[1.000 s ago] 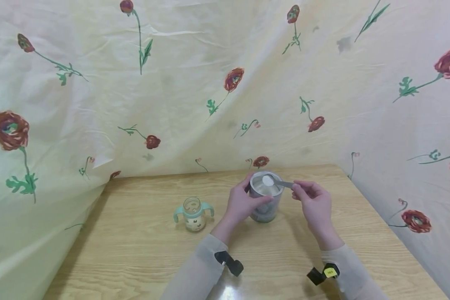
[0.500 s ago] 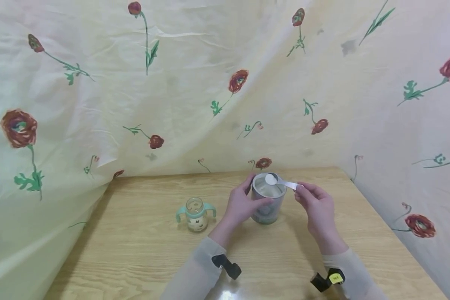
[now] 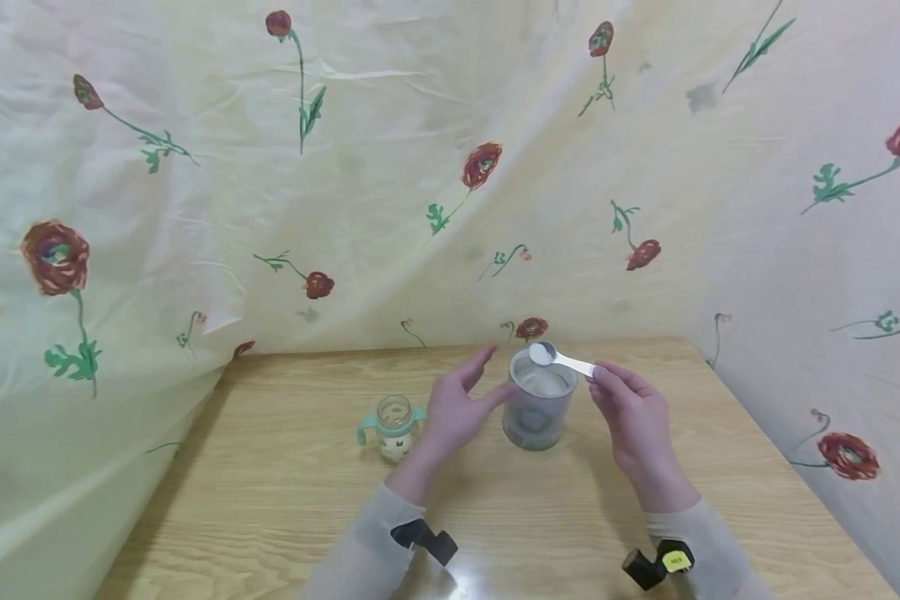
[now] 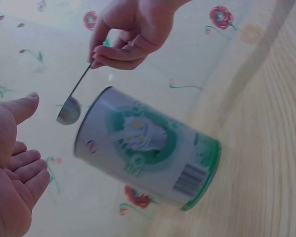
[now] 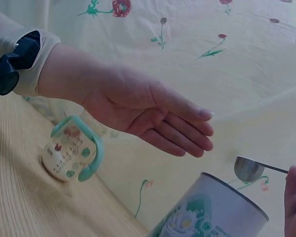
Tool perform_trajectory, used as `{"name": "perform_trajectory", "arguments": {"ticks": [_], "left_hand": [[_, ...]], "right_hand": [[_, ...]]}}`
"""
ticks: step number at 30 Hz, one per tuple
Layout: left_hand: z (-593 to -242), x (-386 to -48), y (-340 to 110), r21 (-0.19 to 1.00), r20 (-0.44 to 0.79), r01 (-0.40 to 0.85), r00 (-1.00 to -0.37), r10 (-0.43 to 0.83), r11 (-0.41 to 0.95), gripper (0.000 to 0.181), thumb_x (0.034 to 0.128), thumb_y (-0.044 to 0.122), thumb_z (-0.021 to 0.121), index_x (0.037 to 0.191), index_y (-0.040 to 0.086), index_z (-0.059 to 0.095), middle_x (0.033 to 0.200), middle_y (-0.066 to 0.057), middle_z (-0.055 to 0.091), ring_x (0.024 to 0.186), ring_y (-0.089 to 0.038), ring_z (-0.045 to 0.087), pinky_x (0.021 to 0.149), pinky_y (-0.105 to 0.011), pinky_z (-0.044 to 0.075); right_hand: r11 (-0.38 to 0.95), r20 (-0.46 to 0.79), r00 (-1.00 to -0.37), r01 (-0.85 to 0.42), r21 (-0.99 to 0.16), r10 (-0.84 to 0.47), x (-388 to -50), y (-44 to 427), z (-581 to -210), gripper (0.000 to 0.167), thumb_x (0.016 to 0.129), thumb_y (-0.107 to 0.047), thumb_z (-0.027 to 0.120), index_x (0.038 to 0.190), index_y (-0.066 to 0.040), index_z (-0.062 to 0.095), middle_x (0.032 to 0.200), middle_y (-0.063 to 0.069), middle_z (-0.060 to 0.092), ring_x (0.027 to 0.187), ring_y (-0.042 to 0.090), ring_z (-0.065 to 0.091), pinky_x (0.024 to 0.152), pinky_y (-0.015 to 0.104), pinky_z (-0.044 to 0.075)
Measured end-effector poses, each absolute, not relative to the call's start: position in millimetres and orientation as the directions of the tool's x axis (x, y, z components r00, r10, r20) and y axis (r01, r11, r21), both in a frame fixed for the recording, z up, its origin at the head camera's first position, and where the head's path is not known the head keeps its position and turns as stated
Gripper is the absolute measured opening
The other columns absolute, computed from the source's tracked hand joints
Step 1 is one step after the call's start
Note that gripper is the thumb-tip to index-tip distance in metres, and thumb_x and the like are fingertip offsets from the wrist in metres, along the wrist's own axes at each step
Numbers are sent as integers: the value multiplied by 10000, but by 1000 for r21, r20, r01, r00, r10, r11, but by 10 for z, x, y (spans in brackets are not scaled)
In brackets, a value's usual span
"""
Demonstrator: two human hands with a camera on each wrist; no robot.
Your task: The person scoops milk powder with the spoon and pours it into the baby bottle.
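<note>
Above the mouth of an open can (image 3: 537, 421), my right hand (image 3: 636, 421) pinches a metal measuring spoon (image 3: 573, 363) by its handle. White powder fills the bowl of the spoon in the head view. The can stands upright, grey-white with a green band and a printed label (image 4: 143, 136), and pale contents show inside. To the left of the can, my left hand (image 3: 456, 410) is held off it with fingers and thumb spread apart, holding nothing. Behind that wrist stands a clear sippy bottle (image 3: 396, 446) with mint-green handles, partly covered by the hand.
The can and bottle stand on a light wooden table (image 3: 285, 500). A cream cloth (image 3: 375, 192) printed with red flowers hangs behind and along both sides of the table. Each sleeve carries a black wrist camera (image 3: 426, 540).
My left hand has let go of the can and moved left, now overlapping the bottle. The spoon has risen slightly out of the can's mouth, still in my right hand.
</note>
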State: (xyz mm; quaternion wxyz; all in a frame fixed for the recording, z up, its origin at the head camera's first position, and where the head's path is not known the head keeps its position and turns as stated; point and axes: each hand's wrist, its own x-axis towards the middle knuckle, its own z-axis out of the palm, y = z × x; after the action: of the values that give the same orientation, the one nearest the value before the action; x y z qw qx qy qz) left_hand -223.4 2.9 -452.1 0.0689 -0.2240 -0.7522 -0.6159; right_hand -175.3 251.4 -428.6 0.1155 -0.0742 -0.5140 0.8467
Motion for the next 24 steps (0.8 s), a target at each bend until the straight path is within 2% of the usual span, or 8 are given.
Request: {"name": "perform_trajectory", "arguments": {"ticks": [7,11,17,21,24], "left_hand": [[-4515,-2208,-284,901,392,422,-892,225,105,580,1007,261,782,1527,90,591,1565,-12,571,1429,-326,549,1194,-395,432],[-4508,-2177,-463,908,386,410,-899,207,85,579,1008,251,782,1529,87,587,1571,-22,567,1440,-358,533,1205,-397,420],[-4517,-2146,-725,901,415,431,-892,181,58,561,1013,212,775,1520,64,587,1559,-58,578,1434,-304,546,1187,-387,438],[-4517,-2130,-871,898,430,439,-891,149,36,540,1009,180,776,1499,38,600,1527,-76,607,1420,-276,564,1155,-328,463],[-4508,-2108,-989,902,420,429,-897,136,42,544,1009,215,781,1500,57,607,1522,-69,615,1416,-250,571,1139,-280,468]], "right_hand": [[-507,-31,-970,-98,-857,241,-1760,2454,-4248,141,1032,-43,712,972,-113,819,872,-14,770,787,48,722,832,159,601],[-524,-37,-975,-86,-847,221,-1770,2430,-4245,155,1039,-44,701,964,-115,817,868,-7,769,791,51,725,840,159,599],[-551,-33,-980,-83,-830,197,-1775,2376,-4225,176,1047,-26,679,969,-109,814,861,2,769,784,53,725,823,148,596],[-565,-29,-983,-81,-821,183,-1773,2329,-4196,158,1046,-30,683,993,-103,813,872,6,771,795,50,726,836,145,593],[-573,-17,-985,-87,-815,174,-1772,2286,-4178,137,1040,-32,695,1011,-95,814,882,5,770,812,50,727,853,149,591]]}}
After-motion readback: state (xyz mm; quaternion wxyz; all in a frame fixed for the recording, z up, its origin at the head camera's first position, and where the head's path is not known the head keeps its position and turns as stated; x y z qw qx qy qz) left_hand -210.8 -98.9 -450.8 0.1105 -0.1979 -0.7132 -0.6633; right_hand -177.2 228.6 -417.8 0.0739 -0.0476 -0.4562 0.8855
